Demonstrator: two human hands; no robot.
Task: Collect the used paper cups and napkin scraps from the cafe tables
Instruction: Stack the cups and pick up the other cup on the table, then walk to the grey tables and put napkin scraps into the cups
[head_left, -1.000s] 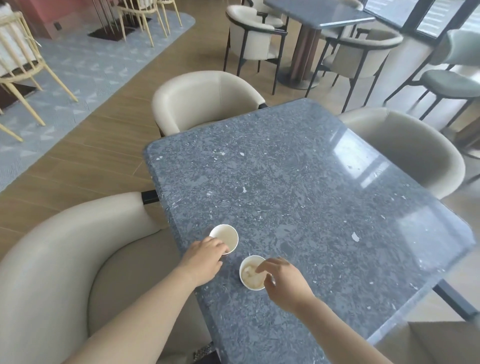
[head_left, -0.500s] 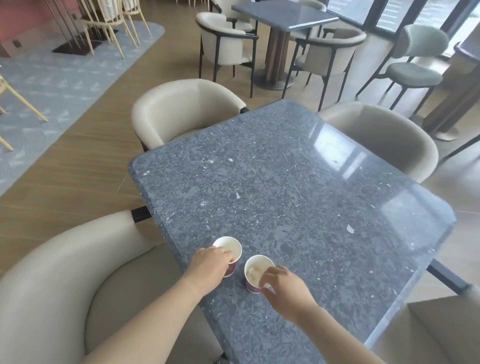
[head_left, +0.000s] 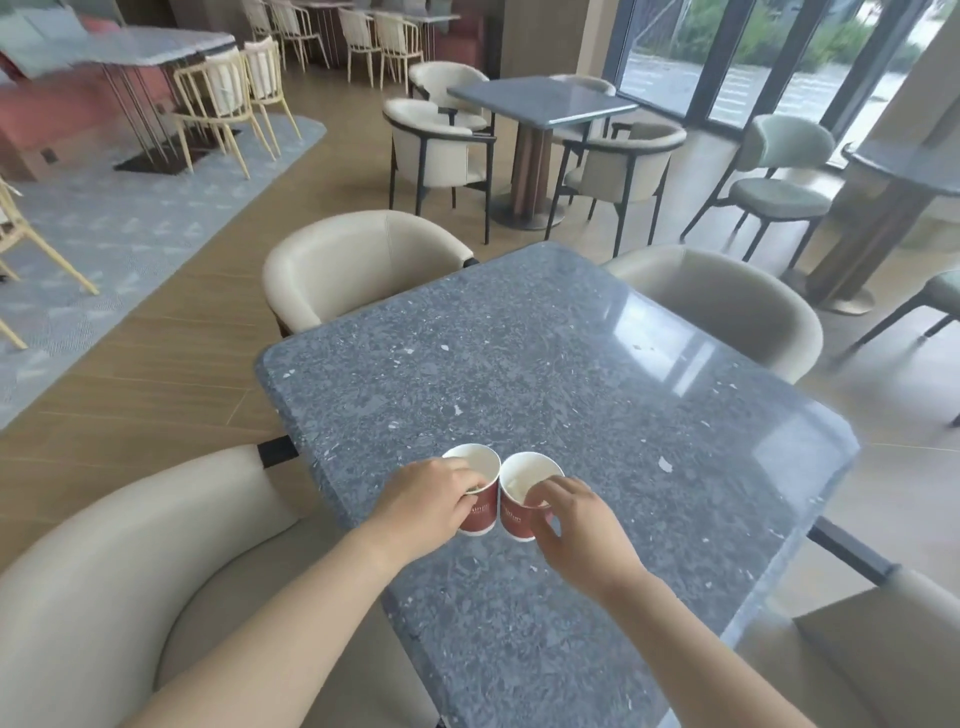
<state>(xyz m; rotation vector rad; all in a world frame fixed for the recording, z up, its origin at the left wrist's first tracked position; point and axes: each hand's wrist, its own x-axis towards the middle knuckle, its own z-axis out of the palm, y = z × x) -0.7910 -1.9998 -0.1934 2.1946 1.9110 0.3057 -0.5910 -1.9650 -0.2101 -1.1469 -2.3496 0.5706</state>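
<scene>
Left paper cup (head_left: 480, 512) clasped by left grip (head_left: 431, 499); right paper cup (head_left: 516, 517), napkin scrap (head_left: 511, 486) inside, pinched at rim by right grip (head_left: 576, 525). White fleck (head_left: 665, 464) on bench (head_left: 571, 374) possibly uncollected; removal judged pending.

Left hand (head_left: 434, 499) and right hand (head_left: 576, 525) extended forward, fingers (head_left: 558, 486) curled, gripping.

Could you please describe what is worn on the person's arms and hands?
Nothing shows: the left forearm and right forearm are bare, without sleeves. The left hand and right hand have no gloves, and no watch, ring or bracelet is visible.
</scene>
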